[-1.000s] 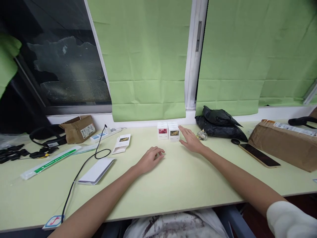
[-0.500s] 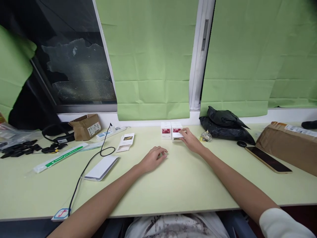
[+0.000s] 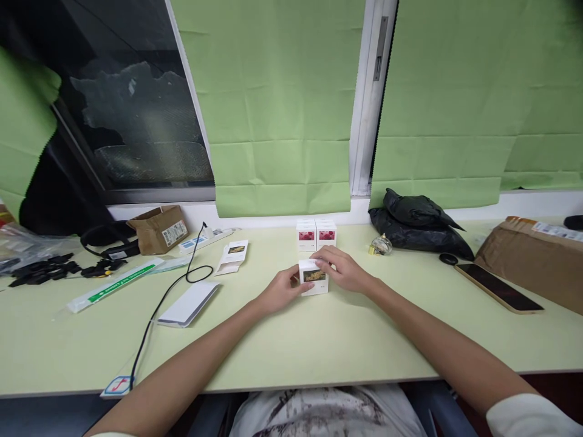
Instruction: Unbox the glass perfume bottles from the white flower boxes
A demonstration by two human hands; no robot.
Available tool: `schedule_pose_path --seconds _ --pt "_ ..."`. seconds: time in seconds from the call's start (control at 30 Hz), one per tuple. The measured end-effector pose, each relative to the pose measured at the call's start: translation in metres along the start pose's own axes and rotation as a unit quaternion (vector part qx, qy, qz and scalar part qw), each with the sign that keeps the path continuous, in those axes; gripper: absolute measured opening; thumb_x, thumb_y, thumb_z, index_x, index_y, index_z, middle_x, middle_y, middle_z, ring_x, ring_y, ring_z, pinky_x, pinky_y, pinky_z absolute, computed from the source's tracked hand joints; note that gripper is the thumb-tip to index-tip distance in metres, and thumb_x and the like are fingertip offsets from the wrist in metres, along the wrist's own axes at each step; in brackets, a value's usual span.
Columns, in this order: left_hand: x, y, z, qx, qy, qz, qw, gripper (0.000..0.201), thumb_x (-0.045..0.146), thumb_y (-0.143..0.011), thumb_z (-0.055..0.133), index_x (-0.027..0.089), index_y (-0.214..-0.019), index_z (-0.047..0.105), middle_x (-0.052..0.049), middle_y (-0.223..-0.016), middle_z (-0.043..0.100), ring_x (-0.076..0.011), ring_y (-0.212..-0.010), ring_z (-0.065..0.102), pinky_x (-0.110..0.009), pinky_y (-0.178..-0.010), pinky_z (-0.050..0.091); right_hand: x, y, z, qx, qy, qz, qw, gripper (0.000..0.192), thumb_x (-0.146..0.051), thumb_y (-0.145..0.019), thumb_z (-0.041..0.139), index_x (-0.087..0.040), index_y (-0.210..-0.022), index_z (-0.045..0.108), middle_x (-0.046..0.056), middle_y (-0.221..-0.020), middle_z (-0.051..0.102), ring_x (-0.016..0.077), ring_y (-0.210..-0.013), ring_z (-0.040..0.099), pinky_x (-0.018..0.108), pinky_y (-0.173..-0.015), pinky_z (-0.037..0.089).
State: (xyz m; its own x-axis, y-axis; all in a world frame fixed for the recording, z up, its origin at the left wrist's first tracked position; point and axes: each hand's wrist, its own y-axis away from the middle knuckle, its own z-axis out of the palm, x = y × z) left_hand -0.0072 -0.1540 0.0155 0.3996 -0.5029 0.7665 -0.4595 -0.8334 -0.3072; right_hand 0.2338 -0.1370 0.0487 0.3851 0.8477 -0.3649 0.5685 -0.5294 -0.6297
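Note:
A small white box (image 3: 314, 279) with a dark picture with yellow on its front stands upright on the table before me. My left hand (image 3: 283, 290) grips its left side, thumb across the lower front. At its top right corner, the fingers of my right hand (image 3: 344, 270) hold the same box. Just behind it, white boxes with pink-red pictures, a left one (image 3: 306, 237) and a right one (image 3: 326, 234), stand side by side, with more white box tops behind them.
On the left lie a flattened white carton (image 3: 233, 257), a folded white paper piece (image 3: 189, 304), a black cable (image 3: 148, 325) and an open cardboard box (image 3: 159, 230). To the right are a glass bottle (image 3: 381, 244), a black plastic bag (image 3: 419, 227), a phone (image 3: 498, 287) and a large brown package (image 3: 532, 258).
The box with the yellow picture has come toward me from the pink-red boxes in my right hand. My left hand, empty before, has closed on its left side.

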Motion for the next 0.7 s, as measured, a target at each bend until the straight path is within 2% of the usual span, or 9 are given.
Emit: schedule_pose_path --seconds 0.07,0.23,0.43,0.7 --pt "0.003 0.000 0.001 -0.004 0.017 0.002 1.000 0.050 0.053 -0.094 0.064 0.022 -0.133 0.062 -0.006 -0.109 0.073 -0.0230 -0.092 0.066 -0.037 -0.082 0.056 0.000 -0.001 -0.004 0.006 -0.006 0.006 1.000 0.031 -0.042 -0.108 0.043 -0.025 -0.117 0.068 0.009 -0.107 0.069 0.0239 -0.102 0.062 0.039 -0.090 0.051" --pt "0.002 -0.002 0.002 0.027 0.020 0.010 0.999 0.040 0.048 -0.096 0.064 0.023 -0.128 0.062 -0.006 -0.117 0.071 -0.0237 -0.102 0.066 -0.038 -0.089 0.056 0.001 -0.003 -0.013 0.000 -0.027 0.040 0.999 0.029 -0.047 -0.102 0.058 -0.023 -0.109 0.071 0.006 -0.097 0.067 0.0196 -0.086 0.061 0.032 -0.073 0.049" --pt "-0.006 -0.002 -0.001 0.087 -0.041 0.042 0.994 0.042 0.045 -0.101 0.056 0.027 -0.140 0.053 -0.009 -0.138 0.061 -0.0269 -0.125 0.058 -0.042 -0.103 0.050 0.007 -0.003 -0.019 -0.009 -0.033 0.051 0.998 0.027 -0.044 -0.103 0.056 -0.022 -0.106 0.071 0.005 -0.096 0.071 0.0174 -0.082 0.063 0.030 -0.072 0.048" --pt "-0.004 0.000 -0.003 0.088 -0.070 0.064 0.992 0.047 0.043 -0.106 0.046 0.028 -0.150 0.039 -0.011 -0.144 0.056 -0.0273 -0.131 0.053 -0.045 -0.110 0.045 0.010 0.000 -0.012 -0.019 -0.077 0.095 0.992 0.028 -0.043 -0.098 0.061 -0.022 -0.115 0.070 0.004 -0.097 0.072 0.0171 -0.080 0.063 0.029 -0.069 0.049"
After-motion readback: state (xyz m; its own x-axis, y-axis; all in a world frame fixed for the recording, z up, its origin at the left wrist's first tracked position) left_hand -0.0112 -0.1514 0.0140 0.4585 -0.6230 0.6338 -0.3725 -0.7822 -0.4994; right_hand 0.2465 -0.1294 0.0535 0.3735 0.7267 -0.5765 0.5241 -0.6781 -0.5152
